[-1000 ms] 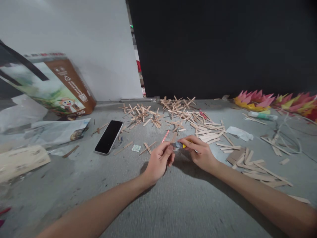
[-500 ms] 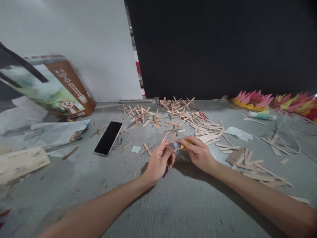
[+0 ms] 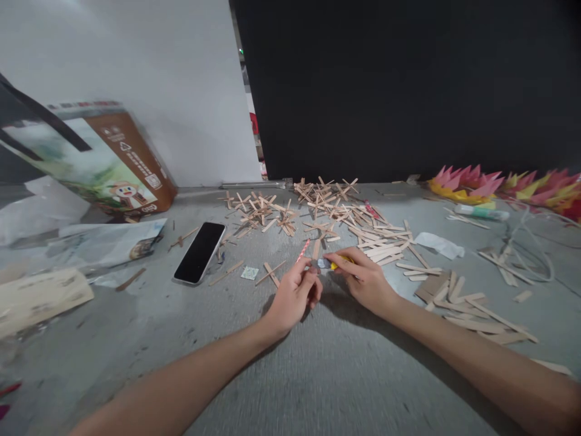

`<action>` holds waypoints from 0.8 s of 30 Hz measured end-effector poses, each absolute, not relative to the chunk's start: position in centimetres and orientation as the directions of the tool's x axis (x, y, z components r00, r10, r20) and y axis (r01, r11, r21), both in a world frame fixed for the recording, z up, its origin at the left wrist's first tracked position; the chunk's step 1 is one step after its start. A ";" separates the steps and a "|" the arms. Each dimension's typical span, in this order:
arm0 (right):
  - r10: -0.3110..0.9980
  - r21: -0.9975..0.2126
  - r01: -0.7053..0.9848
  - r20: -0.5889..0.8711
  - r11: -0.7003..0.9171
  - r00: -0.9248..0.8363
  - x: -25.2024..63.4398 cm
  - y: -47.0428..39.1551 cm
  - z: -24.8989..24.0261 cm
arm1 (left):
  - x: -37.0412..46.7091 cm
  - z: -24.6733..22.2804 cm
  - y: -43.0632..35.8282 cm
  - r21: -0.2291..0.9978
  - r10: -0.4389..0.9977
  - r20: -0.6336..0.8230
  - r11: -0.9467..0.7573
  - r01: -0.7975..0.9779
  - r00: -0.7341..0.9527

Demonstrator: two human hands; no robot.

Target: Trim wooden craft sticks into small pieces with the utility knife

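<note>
Stick (image 3: 316, 249) shifted slightly, left hand (image 3: 294, 293) pinching it, right hand (image 3: 368, 281) gripping yellow tool (image 3: 337, 262); bag (image 3: 102, 160) lettering illegible.

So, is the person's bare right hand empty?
No, the right hand grips a small yellow object with a greyish end pointing towards the left hand.

Matt wooden sticks (image 3: 384, 247), glossy phone screen (image 3: 200, 252)

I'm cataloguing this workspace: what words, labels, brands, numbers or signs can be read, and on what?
No words, brands or numbers are legible.
Carrier bag: triangular arrow sign, square code-like mark; lettering too blurred.
White-and-green tube: any label too blurred.
Small patterned square: markings too small.
Beige packet: faint marks, unreadable.
</note>
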State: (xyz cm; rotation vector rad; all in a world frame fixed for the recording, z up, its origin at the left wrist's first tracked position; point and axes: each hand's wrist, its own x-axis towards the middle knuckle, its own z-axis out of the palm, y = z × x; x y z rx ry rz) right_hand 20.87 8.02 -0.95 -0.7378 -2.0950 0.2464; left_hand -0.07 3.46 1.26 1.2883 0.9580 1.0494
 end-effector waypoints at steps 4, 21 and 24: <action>0.583 -0.405 0.439 0.690 0.802 -0.429 20.7 8.0 -0.7 | -0.1 1.7 3.4 0.999 0.965 0.019 -0.007 -0.046 0.263; 0.583 -0.368 0.494 0.706 0.788 -0.402 20.8 8.1 -0.4 | -0.2 1.3 3.7 0.997 0.969 0.018 0.000 -0.072 0.247; 0.572 -0.355 0.500 0.721 0.790 -0.392 20.7 8.1 -0.5 | -0.2 1.3 3.6 0.998 0.968 0.019 -0.002 -0.065 0.251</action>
